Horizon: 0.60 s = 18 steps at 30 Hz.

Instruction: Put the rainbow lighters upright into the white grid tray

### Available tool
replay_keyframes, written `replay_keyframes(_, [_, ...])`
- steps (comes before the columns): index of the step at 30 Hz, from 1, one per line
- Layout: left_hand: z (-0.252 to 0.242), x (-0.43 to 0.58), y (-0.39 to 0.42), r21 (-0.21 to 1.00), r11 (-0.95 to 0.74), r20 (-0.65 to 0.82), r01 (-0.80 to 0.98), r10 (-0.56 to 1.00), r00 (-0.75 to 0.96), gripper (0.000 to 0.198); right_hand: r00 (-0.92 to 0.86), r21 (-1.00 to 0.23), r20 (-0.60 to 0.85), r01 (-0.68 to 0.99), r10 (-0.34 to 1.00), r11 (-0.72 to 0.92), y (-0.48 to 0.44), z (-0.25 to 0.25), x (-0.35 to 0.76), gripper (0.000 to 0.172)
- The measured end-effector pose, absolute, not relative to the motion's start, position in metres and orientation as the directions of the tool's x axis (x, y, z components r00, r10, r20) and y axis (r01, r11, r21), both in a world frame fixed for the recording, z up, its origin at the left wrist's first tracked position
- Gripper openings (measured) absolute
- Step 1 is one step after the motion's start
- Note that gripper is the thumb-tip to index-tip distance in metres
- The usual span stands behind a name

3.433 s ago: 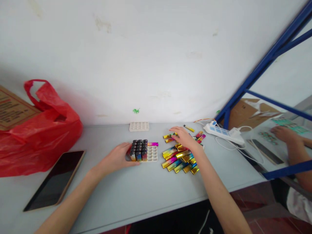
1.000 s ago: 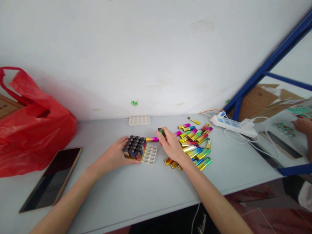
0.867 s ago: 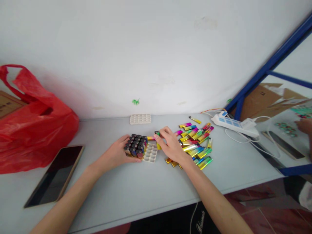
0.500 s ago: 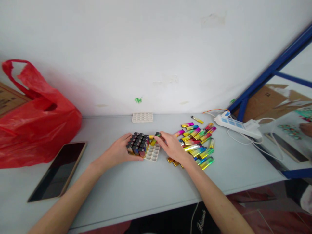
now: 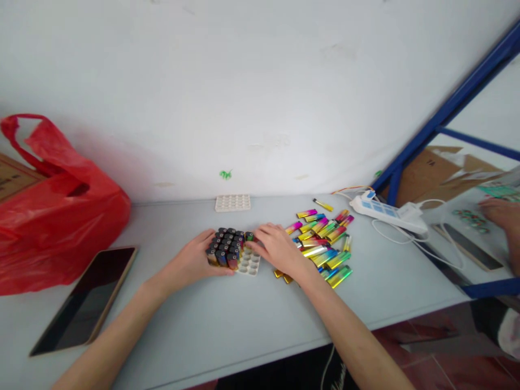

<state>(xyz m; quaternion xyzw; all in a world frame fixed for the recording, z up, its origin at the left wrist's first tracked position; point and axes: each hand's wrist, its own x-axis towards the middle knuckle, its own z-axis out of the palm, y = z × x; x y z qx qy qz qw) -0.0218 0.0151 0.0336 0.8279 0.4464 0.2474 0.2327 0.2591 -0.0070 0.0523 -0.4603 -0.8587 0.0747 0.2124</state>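
Note:
A white tray (image 5: 249,264) with rows of holes lies on the table, its left part filled with upright black-ended lighters (image 5: 225,245) in shiny coloured sleeves. My left hand (image 5: 194,255) is closed round the left side of this block, the thumb along the near edge. At the block's right side, my right hand (image 5: 279,248) has its fingers on one more lighter (image 5: 249,236), standing upright against the others. Whether its lower end sits in a hole is hidden. Holes at the tray's near right show bare. Right of my hand spreads a pile of loose metallic lighters (image 5: 325,252).
A second white tray (image 5: 233,202) lies by the wall. On the left are a red plastic bag (image 5: 60,216) and a dark-screened phone or tablet (image 5: 85,298). A power strip (image 5: 388,214) with cables and a blue frame (image 5: 430,127) stand right; beyond it a co-worker's hand (image 5: 501,211) shows.
My right hand has moved left with the lighter, from above the tray's right part to the block's side. The lighter has gone from tilted to upright. My left hand keeps its hold.

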Motion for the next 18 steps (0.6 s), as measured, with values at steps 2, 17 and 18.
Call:
replay_keyframes(2, [0.034, -0.022, 0.016, 0.617, -0.490, 0.196, 0.615, 0.853, 0.483, 0.060, -0.465, -0.418, 0.313, 0.716, 0.828, 0.560, -0.007, 0.054, 0.268, 0.030])
replay_keyframes(17, [0.033, -0.025, 0.016, 0.593, -0.490, 0.202, 0.639, 0.859, 0.471, 0.069, -0.283, -0.597, 0.319, 0.682, 0.905, 0.424, 0.017, 0.036, 0.279, 0.013])
replay_keyframes(18, [0.032, -0.026, 0.017, 0.592, -0.478, 0.190, 0.649, 0.865, 0.464, 0.071, -0.226, -0.691, 0.318, 0.610, 0.921, 0.388, 0.017, 0.038, 0.280, 0.013])
